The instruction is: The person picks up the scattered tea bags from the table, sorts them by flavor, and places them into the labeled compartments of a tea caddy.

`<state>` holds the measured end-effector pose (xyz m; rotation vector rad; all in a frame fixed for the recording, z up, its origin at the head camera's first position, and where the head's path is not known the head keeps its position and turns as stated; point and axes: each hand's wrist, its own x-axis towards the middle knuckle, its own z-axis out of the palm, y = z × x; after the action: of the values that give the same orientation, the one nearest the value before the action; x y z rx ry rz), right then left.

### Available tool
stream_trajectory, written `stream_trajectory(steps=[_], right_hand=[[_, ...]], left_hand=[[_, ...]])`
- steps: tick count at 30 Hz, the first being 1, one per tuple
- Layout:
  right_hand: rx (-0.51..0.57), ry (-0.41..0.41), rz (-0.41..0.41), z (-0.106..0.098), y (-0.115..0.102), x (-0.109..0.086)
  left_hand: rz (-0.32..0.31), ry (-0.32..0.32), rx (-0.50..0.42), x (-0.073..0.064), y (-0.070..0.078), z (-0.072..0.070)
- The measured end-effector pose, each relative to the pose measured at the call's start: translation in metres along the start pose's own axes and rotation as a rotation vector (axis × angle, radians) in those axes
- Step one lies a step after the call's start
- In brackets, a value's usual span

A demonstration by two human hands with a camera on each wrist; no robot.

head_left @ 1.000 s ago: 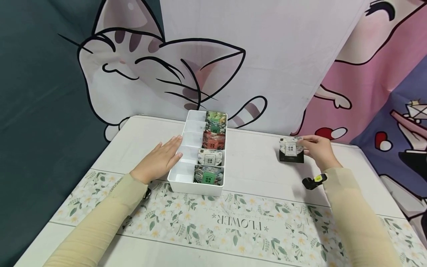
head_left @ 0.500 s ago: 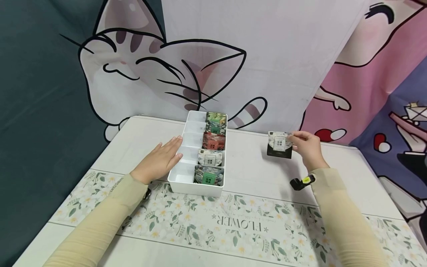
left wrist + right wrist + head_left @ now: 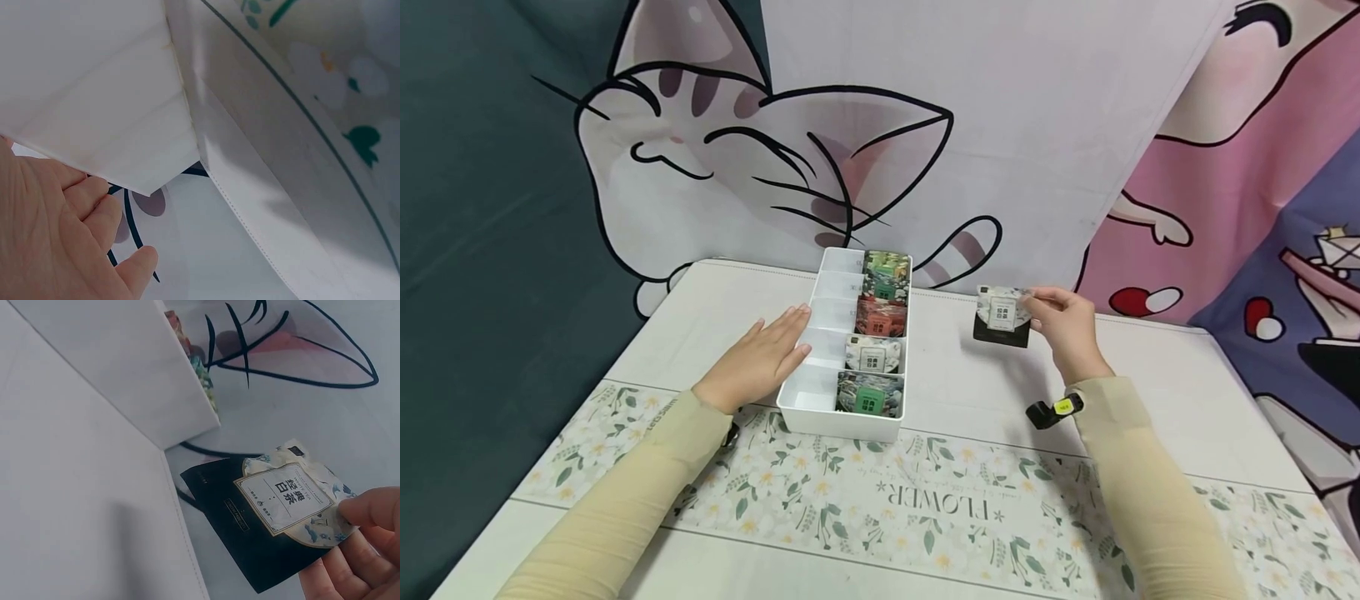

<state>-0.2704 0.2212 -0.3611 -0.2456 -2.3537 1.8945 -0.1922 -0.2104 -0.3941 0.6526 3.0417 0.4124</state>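
Note:
Between its thumb and fingers, my right hand [image 3: 1063,325] pinches a white tea sachet [image 3: 1002,317] by its right edge, above the table and right of the box. Black at one end and pale floral at the other, the tea sachet [image 3: 275,515] faces up with its printed label in the right wrist view. My left hand [image 3: 760,358] lies with straight fingers against the left side of a long white divided box [image 3: 842,427]. In the left wrist view the left hand's fingers [image 3: 94,200] touch the box wall [image 3: 106,106].
Several sachets stand along the box's right half: green ones [image 3: 870,393] at the front, a white one [image 3: 872,355], a red one [image 3: 881,318] and green ones [image 3: 886,279] at the back. A floral runner [image 3: 940,500] crosses the table. Behind hangs a cat-print curtain [image 3: 1037,125].
My right hand has carried the white tea sachet leftward, nearer the box, and slightly farther back. The left hand and the box have stayed in place.

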Motion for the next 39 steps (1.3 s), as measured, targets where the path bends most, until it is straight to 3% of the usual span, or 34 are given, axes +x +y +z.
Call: stream_trajectory(steps=[16, 30, 39], right_hand=[[0.209, -0.033, -0.075, 0.029, -0.016, -0.011], [0.328, -0.106, -0.066, 0.048, -0.028, -0.021], [0.349, -0.141, -0.086, 0.066, -0.033, -0.029]], left_hand=[[-0.002, -0.001, -0.002, 0.0, 0.0, 0.0], [-0.007, -0.003, -0.007, 0.0, 0.0, 0.0], [-0.001, 0.006, -0.006, 0.0, -0.001, 0.001]])
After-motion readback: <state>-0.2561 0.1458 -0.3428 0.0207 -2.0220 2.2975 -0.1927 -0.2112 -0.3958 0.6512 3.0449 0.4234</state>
